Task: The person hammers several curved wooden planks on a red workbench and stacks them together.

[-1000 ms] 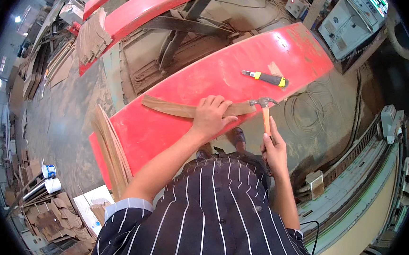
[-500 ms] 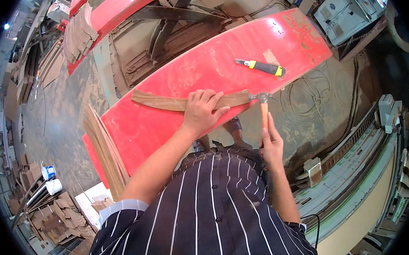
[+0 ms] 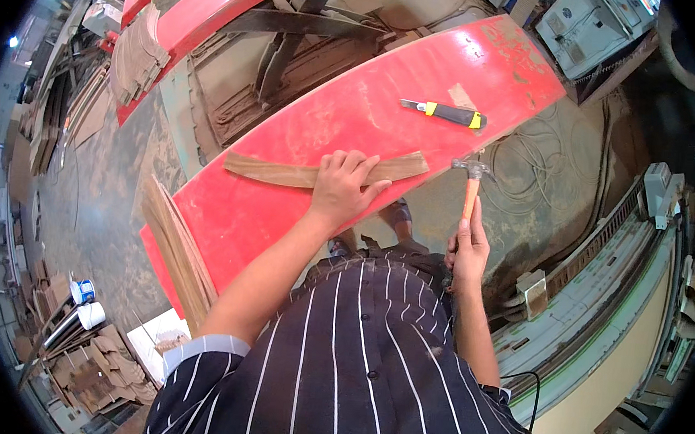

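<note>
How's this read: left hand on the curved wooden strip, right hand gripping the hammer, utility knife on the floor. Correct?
Wrong on the utility knife: the head view shows it lying on the red panel. The rest stands: left hand on the curved wooden strip, right hand gripping the hammer.

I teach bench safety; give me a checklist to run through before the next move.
1. Curved brown wooden strip held under the left hand on the long, glossy red panel: ok.
2. Orange-handled metal claw hammer gripped in the right hand: ok.
3. Hammer head apart from left fingers: ok.
4. Blade of the black-and-yellow utility knife covered: not ok, exposed.
5. Strip's underside flush against panel: cannot tell.
</note>
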Tool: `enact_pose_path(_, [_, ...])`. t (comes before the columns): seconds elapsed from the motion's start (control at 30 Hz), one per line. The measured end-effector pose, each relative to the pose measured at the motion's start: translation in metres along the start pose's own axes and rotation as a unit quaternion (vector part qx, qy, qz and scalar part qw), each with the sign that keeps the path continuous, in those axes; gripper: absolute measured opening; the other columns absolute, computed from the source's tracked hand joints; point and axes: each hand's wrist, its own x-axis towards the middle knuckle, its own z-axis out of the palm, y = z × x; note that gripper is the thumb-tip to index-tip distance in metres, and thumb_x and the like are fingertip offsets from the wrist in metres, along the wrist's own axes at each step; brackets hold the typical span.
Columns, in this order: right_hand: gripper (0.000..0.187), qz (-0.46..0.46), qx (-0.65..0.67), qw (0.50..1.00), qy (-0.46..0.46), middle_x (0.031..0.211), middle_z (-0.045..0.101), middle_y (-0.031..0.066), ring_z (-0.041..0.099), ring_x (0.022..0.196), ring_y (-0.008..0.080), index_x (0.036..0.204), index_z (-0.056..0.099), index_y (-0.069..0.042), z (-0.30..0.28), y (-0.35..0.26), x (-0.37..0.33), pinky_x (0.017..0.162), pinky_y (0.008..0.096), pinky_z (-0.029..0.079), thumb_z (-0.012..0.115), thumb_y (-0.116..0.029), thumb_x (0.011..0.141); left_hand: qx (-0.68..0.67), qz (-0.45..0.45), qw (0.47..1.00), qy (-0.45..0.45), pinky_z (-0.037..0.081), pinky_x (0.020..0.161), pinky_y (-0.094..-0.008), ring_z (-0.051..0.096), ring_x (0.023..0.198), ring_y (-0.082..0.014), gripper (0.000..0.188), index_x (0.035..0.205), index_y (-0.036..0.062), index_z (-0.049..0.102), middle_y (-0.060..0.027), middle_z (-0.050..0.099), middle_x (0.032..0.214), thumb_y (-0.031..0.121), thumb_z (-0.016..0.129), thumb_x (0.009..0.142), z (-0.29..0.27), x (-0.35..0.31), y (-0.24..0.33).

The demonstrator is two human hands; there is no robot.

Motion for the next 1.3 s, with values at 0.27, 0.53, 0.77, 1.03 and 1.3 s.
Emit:
enact_pose_path(0.27, [0.061,-0.052,-0.048,0.989,-0.131,0.075,0.052,-0.0050,0.044,0.057,0.0051,0.185,0.047,-0.024,0.021,0.015,0.000,0.051,0.0247,0.038,0.061,-0.024,0.126,0.012,-0.003,1.000,-0.008,0.052,0.099,-0.0480,0.067,0.113,-0.0309,0.050,0.131,0.0100,0.084,-0.0054,0.073,0.118,0.046,0.091,0.098,0.000,-0.002,0.000])
enact_pose_path(0.53, [0.059,-0.129,-0.123,0.983,-0.038,0.081,0.055,-0.0048,0.046,0.063,0.0053,0.183,0.049,-0.020,-0.010,-0.027,0.011,0.054,0.0253,0.039,0.059,-0.018,0.125,0.019,-0.007,1.000,0.000,0.051,0.114,-0.0512,0.067,0.127,-0.0334,0.052,0.135,0.0097,0.083,-0.0088,0.074,0.129,0.045,0.090,0.098,-0.021,-0.006,0.001])
enact_pose_path(0.77, [0.058,-0.397,-0.330,0.852,-0.083,0.106,0.076,0.0069,0.075,0.086,0.0205,0.163,0.074,-0.015,-0.001,-0.030,-0.004,0.077,0.0374,0.062,0.070,0.002,0.107,0.018,-0.060,0.998,-0.030,0.049,0.117,-0.0524,0.065,0.131,-0.0341,0.052,0.138,0.0091,0.081,-0.0099,0.072,0.133,0.039,0.092,0.097,-0.031,-0.030,-0.019])
enact_pose_path(1.03, [0.055,-0.389,-0.516,0.739,-0.192,0.103,0.073,0.0090,0.078,0.086,0.0360,0.152,0.080,-0.036,0.025,-0.029,-0.020,0.073,0.0485,0.063,0.078,-0.014,0.102,-0.015,-0.060,0.998,-0.020,0.050,0.111,-0.0512,0.066,0.128,-0.0364,0.052,0.139,0.0085,0.081,-0.0109,0.073,0.130,0.033,0.092,0.095,-0.019,-0.024,0.009])
enact_pose_path(1.3, [0.049,-0.351,-0.537,0.748,-0.168,0.102,0.074,0.0088,0.078,0.083,0.0370,0.152,0.079,-0.039,0.005,-0.032,-0.017,0.072,0.0504,0.063,0.078,-0.020,0.108,-0.002,-0.070,0.997,-0.037,0.049,0.112,-0.0495,0.065,0.130,-0.0317,0.054,0.138,0.0120,0.082,-0.0064,0.072,0.131,0.043,0.092,0.095,-0.018,-0.023,0.006])
